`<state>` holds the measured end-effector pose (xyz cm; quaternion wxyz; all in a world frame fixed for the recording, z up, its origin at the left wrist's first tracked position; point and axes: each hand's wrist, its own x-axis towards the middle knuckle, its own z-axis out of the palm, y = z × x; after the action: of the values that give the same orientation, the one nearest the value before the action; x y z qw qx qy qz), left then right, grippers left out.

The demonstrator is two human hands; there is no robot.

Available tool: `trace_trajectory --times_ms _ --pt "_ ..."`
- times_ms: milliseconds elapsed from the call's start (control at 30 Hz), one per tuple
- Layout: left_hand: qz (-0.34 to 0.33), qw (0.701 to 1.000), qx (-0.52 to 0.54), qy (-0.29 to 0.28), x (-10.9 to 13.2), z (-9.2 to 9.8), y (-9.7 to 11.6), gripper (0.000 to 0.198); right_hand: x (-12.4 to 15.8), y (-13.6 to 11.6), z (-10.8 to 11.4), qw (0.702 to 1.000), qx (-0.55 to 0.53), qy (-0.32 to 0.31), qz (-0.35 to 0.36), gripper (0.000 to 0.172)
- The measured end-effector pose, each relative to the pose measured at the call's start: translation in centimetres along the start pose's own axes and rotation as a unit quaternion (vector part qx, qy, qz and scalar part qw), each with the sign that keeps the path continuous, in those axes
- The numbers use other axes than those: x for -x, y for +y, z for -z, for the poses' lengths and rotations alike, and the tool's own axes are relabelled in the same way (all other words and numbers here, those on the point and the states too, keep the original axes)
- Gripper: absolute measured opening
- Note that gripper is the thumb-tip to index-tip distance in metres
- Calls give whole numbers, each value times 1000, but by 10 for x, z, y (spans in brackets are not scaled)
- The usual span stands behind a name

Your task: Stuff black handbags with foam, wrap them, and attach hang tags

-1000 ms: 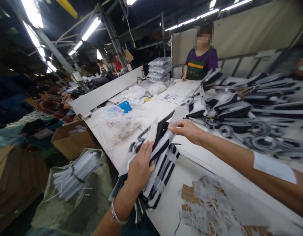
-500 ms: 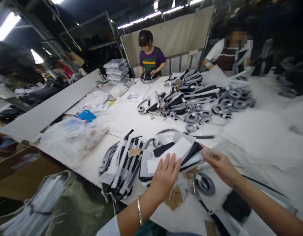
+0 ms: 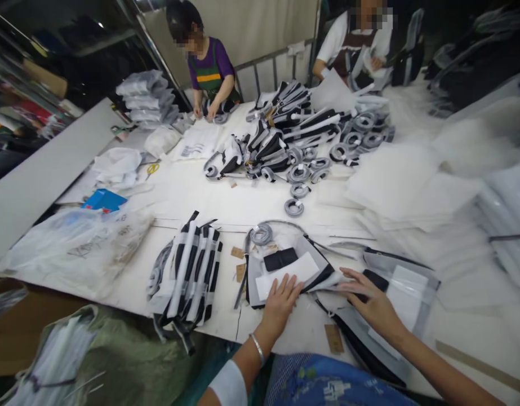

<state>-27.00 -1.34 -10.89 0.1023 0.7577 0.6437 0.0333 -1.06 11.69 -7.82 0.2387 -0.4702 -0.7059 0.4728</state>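
Observation:
My left hand [image 3: 280,304] lies flat, fingers spread, on a white sheet [image 3: 306,270] over a flat grey-and-black bag [image 3: 302,245]. A black rectangular piece [image 3: 280,259] rests beside the sheet, and a coiled grey strap [image 3: 261,234] lies at the bag's far edge. At the bag's right corner, the fingers of my right hand [image 3: 372,304] close on a pale, translucent edge; the thumb is largely hidden. A second similar bag [image 3: 432,287], with its own white sheet, lies under and beyond my right hand. Left of my left hand is a stack of folded grey-and-black bags [image 3: 192,270].
Across the table are a pile of strapped bags [image 3: 276,141], yellow scissors [image 3: 152,169] and two people working. Translucent sheets [image 3: 407,180] cover the right side. A clear plastic bag [image 3: 82,248] and green sack [image 3: 133,355] are on the left; brown tags lie about.
The view has tipped down and turned right. The bag under my hands now lies flatter, with its black piece and coiled strap more exposed. The second bag shows more fully at right.

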Motion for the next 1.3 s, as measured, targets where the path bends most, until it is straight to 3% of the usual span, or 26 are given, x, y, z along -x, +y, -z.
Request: trace_trajectory --times_ms 67,167,367,500,600,700,800,933,1100,1300 --pt "13 1000 26 -4 -3 9 2 66 4 -8 4 993 43 -53 97 24" --pt "28 997 65 -5 -14 24 7 72 -1 -19 -1 971 78 -131 182 35" --pt "53 992 116 3 -25 36 20 68 -43 -20 -31 920 165 -142 326 44" --pt "57 988 140 11 -24 37 17 58 -65 2 -46 918 210 -107 319 49" --pt "83 985 151 19 -39 41 -6 38 -70 21 -52 921 218 -76 314 50" --pt "150 978 138 37 -75 45 -43 29 -68 35 -57 920 217 -56 321 51" --pt "213 970 107 50 -117 45 -79 35 -67 42 -60 919 211 -44 330 51" --pt "224 971 86 15 -160 39 -106 36 -65 48 -61 915 198 -37 349 51" --pt "203 975 89 -29 -187 38 -113 32 -61 51 -63 911 177 -37 371 50" --pt "177 976 119 -33 -208 53 -98 29 -59 48 -65 911 162 -32 379 47"
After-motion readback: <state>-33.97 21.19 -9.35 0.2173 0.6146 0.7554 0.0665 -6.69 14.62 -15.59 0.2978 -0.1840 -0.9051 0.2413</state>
